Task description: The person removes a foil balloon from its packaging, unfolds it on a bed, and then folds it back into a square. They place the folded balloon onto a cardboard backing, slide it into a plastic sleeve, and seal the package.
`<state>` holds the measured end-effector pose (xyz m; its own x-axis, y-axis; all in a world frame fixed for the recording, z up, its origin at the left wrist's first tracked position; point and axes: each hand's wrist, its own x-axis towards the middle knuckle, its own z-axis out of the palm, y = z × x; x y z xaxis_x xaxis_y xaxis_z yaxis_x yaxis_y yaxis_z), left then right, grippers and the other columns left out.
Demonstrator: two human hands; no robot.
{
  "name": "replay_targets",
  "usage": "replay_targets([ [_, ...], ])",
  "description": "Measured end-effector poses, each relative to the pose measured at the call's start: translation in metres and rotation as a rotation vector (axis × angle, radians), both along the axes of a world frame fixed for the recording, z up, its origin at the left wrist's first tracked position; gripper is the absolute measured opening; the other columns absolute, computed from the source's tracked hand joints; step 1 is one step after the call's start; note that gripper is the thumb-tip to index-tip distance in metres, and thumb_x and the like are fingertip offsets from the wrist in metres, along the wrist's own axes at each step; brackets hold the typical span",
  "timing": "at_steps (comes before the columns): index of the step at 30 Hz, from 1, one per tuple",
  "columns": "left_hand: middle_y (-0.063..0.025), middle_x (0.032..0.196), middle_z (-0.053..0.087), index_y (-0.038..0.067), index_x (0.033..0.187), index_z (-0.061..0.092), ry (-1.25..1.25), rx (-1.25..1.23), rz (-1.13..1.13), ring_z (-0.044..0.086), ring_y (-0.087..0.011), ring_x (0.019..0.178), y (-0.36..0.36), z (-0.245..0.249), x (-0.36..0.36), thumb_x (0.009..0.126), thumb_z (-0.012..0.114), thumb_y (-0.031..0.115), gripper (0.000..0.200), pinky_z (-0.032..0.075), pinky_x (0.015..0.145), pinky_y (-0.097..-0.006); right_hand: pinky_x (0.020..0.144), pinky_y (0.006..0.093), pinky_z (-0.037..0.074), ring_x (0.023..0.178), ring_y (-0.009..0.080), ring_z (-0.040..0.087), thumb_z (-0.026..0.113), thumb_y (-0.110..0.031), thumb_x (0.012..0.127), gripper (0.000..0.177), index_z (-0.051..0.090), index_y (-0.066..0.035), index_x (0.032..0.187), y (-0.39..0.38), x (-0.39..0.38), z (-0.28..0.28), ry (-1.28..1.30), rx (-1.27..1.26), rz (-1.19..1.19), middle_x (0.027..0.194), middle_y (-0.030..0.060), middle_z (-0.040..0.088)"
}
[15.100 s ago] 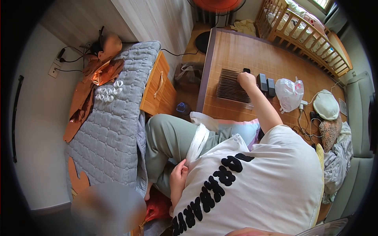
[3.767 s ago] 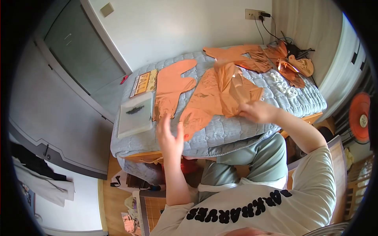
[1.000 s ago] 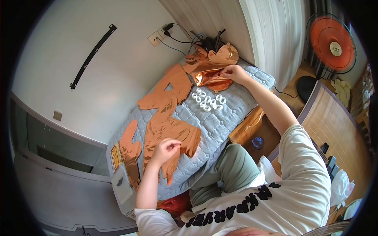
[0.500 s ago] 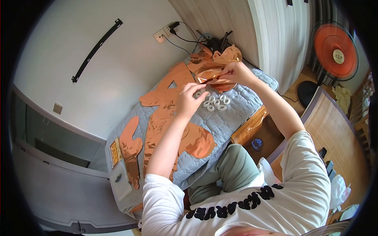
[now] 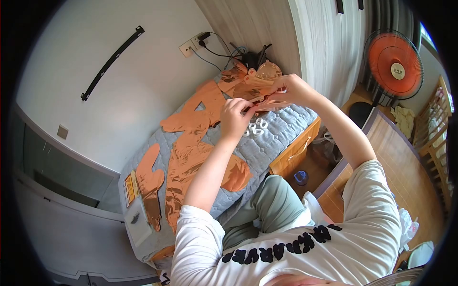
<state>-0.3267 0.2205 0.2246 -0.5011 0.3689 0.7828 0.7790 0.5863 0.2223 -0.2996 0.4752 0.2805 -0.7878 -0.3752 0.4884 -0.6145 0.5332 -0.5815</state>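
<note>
A shiny rose-gold foil balloon (image 5: 275,106), flat and uninflated, is pinched between my two hands above the far end of the quilted grey pad. My left hand (image 5: 233,118) is closed on its near edge, thumb against fingertips. On the other side, my right hand (image 5: 294,89) grips the foil with bent fingers. Several white rings (image 5: 258,132) lie on the pad just below my hands, partly hidden by my left hand. A large flat foil balloon (image 5: 191,152) spreads across the pad left of my left arm, and a smaller foil piece (image 5: 150,174) lies beyond it.
A yellow packet (image 5: 130,188) and a white box (image 5: 138,223) sit at the pad's left end. Black cables run from a wall socket (image 5: 190,46) behind the foil. To the right are a wooden drawer (image 5: 296,148), a standing fan (image 5: 395,66) and a bamboo mat (image 5: 381,148).
My hands have come closer together on the foil balloon, and more of it now hangs beneath my right hand. The whole view has shifted slightly.
</note>
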Motion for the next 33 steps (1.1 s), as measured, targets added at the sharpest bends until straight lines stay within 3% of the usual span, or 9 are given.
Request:
replay_targets([
  [7, 0.0003, 0.093, 0.070, 0.009, 0.081, 0.075, 0.066, 0.033, -0.041, 0.062, -0.0230, 0.093, 0.018, -0.005, 0.007, 0.075, 0.086, 0.017, 0.015, 0.050, 0.083, -0.0369, 0.070, 0.0347, 0.054, 0.077, 0.0236, 0.069, 0.078, -0.010, 0.084, 0.016, 0.077, -0.003, 0.098, 0.020, 0.011, -0.014, 0.089, 0.012, 0.019, 0.087, 0.0108, 0.072],
  [14, -0.0004, 0.094, 0.071, 0.009, 0.085, 0.074, 0.051, 0.051, -0.034, 0.064, -0.0240, 0.096, 0.036, -0.018, 0.015, 0.078, 0.083, 0.020, 0.016, 0.049, 0.087, -0.0383, 0.076, 0.0375, 0.055, 0.084, 0.0300, 0.070, 0.076, -0.014, 0.087, 0.027, 0.075, -0.005, 0.112, 0.026, 0.032, -0.027, 0.065, -0.009, 0.054, 0.095, 0.0139, 0.073],
  [19, -0.0034, 0.092, 0.072, 0.009, 0.087, 0.070, -0.003, 0.109, -0.098, 0.067, -0.0264, 0.090, 0.043, -0.024, 0.018, 0.079, 0.081, 0.018, 0.017, 0.049, 0.084, -0.0405, 0.079, 0.0376, 0.056, 0.087, 0.0299, 0.070, 0.076, -0.014, 0.087, 0.035, 0.070, -0.007, 0.121, 0.018, 0.059, -0.035, -0.019, -0.002, -0.095, 0.103, 0.0127, 0.073],
  [21, -0.0046, 0.088, 0.072, 0.010, 0.087, 0.068, -0.031, 0.059, -0.092, 0.067, -0.0276, 0.087, 0.045, -0.024, 0.024, 0.081, 0.081, 0.019, 0.017, 0.050, 0.084, -0.0415, 0.079, 0.0385, 0.056, 0.088, 0.0307, 0.070, 0.075, -0.013, 0.088, 0.029, 0.072, -0.008, 0.117, 0.023, 0.052, -0.050, 0.000, -0.016, -0.134, 0.101, 0.0129, 0.074],
  [22, -0.0064, 0.093, 0.072, 0.009, 0.098, 0.066, -0.030, 0.036, -0.113, 0.067, -0.0287, 0.089, 0.045, -0.024, 0.025, 0.080, 0.083, 0.019, 0.026, 0.051, 0.084, -0.0410, 0.079, 0.0384, 0.056, 0.087, 0.0307, 0.071, 0.074, -0.012, 0.087, 0.027, 0.073, -0.008, 0.114, 0.027, 0.047, -0.050, 0.015, 0.074, -0.151, 0.099, 0.0129, 0.074],
  [24, -0.0079, 0.097, 0.071, 0.008, 0.104, 0.064, -0.049, 0.083, -0.150, 0.067, -0.0292, 0.091, 0.045, -0.025, 0.028, 0.079, 0.084, 0.018, 0.034, 0.052, 0.085, -0.0410, 0.077, 0.0378, 0.057, 0.084, 0.0305, 0.071, 0.072, -0.009, 0.086, 0.019, 0.075, -0.007, 0.105, 0.035, 0.037, -0.050, 0.077, 0.131, -0.178, 0.093, 0.0126, 0.074],
  [26, -0.0120, 0.107, 0.069, 0.005, 0.117, 0.058, -0.049, 0.128, -0.208, 0.067, -0.0299, 0.095, 0.042, -0.025, 0.026, 0.076, 0.087, 0.015, 0.051, 0.052, 0.088, -0.0409, 0.079, 0.0376, 0.057, 0.086, 0.0276, 0.072, 0.071, -0.008, 0.088, 0.018, 0.074, -0.006, 0.105, 0.042, 0.037, -0.026, 0.106, 0.116, -0.250, 0.095, 0.0132, 0.074],
  [31, -0.0114, 0.110, 0.068, 0.005, 0.119, 0.058, -0.223, 0.263, -0.135, 0.065, -0.0279, 0.105, 0.004, -0.012, 0.006, 0.082, 0.082, 0.021, 0.047, 0.050, 0.093, -0.0403, 0.084, 0.0358, 0.058, 0.092, 0.0248, 0.073, 0.066, -0.008, 0.094, 0.021, 0.067, -0.002, 0.115, 0.076, 0.027, 0.061, 0.225, 0.078, -0.364, 0.100, 0.0140, 0.074],
  [33, -0.0090, 0.124, 0.062, 0.006, 0.126, 0.056, -0.420, 0.392, -0.077, 0.057, -0.0220, 0.118, -0.011, -0.005, -0.004, 0.089, 0.078, 0.026, 0.047, 0.044, 0.099, -0.0377, 0.085, 0.0339, 0.058, 0.091, 0.0218, 0.071, 0.063, -0.009, 0.098, 0.018, 0.065, -0.001, 0.114, 0.080, 0.035, 0.103, 0.397, 0.107, -0.274, 0.098, 0.0114, 0.072],
])
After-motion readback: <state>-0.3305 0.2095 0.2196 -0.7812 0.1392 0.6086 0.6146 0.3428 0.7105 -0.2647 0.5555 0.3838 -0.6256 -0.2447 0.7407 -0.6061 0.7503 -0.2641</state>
